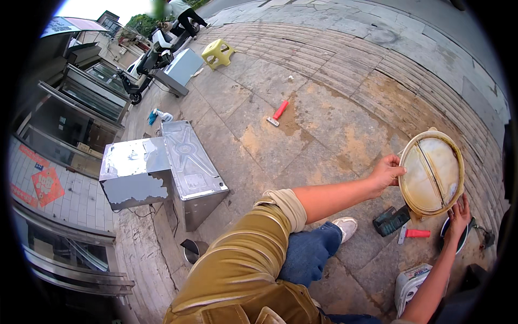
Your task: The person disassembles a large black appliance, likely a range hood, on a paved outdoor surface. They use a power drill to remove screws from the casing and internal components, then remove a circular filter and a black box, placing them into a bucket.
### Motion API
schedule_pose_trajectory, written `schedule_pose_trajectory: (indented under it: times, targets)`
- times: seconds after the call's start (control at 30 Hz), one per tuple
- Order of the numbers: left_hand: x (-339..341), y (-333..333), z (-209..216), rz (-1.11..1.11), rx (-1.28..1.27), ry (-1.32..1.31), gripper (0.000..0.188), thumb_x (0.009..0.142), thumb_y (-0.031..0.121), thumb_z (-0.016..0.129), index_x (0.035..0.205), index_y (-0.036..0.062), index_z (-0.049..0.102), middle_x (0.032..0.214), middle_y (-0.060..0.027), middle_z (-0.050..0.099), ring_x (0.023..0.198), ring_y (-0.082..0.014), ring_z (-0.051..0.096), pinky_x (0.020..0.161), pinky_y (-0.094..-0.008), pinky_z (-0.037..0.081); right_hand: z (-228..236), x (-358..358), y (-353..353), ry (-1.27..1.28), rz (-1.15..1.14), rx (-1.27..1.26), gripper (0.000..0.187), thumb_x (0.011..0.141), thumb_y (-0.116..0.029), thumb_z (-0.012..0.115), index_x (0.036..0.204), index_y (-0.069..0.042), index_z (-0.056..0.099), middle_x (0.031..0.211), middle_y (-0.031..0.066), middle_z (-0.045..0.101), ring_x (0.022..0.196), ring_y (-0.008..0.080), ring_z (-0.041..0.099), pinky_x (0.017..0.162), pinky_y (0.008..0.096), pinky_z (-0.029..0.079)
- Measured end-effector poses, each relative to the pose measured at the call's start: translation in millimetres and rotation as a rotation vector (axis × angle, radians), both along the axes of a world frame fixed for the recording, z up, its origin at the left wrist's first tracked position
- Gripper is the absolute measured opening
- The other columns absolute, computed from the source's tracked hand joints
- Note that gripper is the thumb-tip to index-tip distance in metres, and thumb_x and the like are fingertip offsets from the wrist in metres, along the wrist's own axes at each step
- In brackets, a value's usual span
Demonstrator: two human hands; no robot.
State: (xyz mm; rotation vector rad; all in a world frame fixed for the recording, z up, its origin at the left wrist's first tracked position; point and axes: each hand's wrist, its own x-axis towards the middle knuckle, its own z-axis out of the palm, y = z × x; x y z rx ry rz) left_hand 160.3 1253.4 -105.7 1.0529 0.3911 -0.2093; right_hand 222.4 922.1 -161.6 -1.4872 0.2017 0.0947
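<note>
From the head camera, the left hand (386, 173) grips the left rim of a round, stained cream metal pan (431, 174), fingers curled over its edge. The pan stands tilted on edge above the pavement, inner face toward the person, its centre divider running top-left to bottom-right. The right hand (458, 213) props its lower rim with spread fingers, beside a red-handled scraper (414, 234)

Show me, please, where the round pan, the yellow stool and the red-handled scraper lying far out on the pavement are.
round pan (431, 174): head view, on its stained inner face.
yellow stool (217, 52): head view, on its seat top.
red-handled scraper (280, 110): head view, on the red handle.
</note>
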Motion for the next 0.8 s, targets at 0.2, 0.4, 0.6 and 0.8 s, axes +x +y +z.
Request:
schedule_pose_trajectory:
  times: [0.2, 0.4, 0.6, 0.8]
  targets:
    - [-5, -3, 0, 0.019, -0.028, 0.012, 0.023, 0.082, 0.01, 0.062, 0.101, 0.0078, 0.048, 0.094, -0.0032, 0.055, 0.089, -0.0142, 0.057, 0.074, -0.0334, 0.052, 19, -4, 12, -0.095, 0.074, -0.012, 0.051, 0.089, -0.004, 0.055, 0.137, -0.003, 0.037, 0.114, 0.0118, 0.061, 0.1, 0.0159, 0.059, 0.082, 0.0251, 0.048]
    - [-8, 0, 0, 0.01, -0.007, -0.024, 0.023, 0.082, 0.009, 0.062, 0.1, 0.0074, 0.048, 0.091, -0.0026, 0.055, 0.087, -0.0136, 0.057, 0.073, -0.0329, 0.053, -8, 3, 6, -0.163, 0.014, -0.215, 0.042, 0.087, -0.003, 0.057, 0.128, 0.003, 0.047, 0.112, 0.0136, 0.061, 0.1, 0.0188, 0.059, 0.088, 0.0287, 0.046]
    - [0, -15, 4, -0.06, 0.126, -0.052, 0.023, 0.082, 0.01, 0.064, 0.099, 0.0071, 0.049, 0.09, -0.0025, 0.055, 0.084, -0.0128, 0.058, 0.071, -0.0318, 0.053, 22, -12, 17, -0.155, 0.016, -0.455, 0.032, 0.079, 0.002, 0.06, 0.111, 0.004, 0.058, 0.101, 0.0105, 0.065, 0.089, 0.0159, 0.062, 0.083, 0.0273, 0.047]
    - [-2, -17, -1, -0.03, 0.121, -0.013, 0.021, 0.084, 0.008, 0.062, 0.1, 0.0054, 0.049, 0.094, -0.0038, 0.059, 0.085, -0.0127, 0.059, 0.073, -0.0302, 0.052, 37, -15, 32, -0.267, -0.057, -0.969, 0.015, 0.076, -0.012, 0.064, 0.09, -0.006, 0.064, 0.081, 0.0128, 0.064, 0.073, 0.0276, 0.062, 0.065, 0.0369, 0.048]
